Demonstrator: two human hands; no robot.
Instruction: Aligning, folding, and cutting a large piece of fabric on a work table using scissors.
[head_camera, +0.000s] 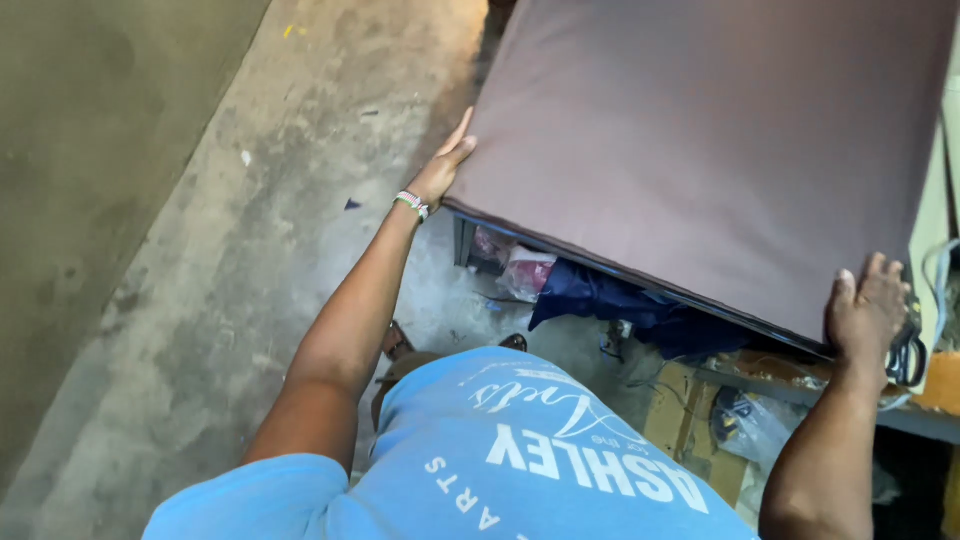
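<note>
A large flat brown board (700, 140) covered in smooth fabric fills the upper right. My left hand (442, 168) grips its near left corner, a beaded band on the wrist. My right hand (865, 305) holds its near right corner, fingers over the top face. The board is tilted, with its near edge above a cluttered table frame.
Under the board lie dark blue cloth (610, 300), a pink bundle (520, 268) and plastic bags (750, 420). Black scissors (908, 352) hang by my right hand. Bare concrete floor (200, 250) spreads to the left. A metal table leg (462, 240) stands below the left corner.
</note>
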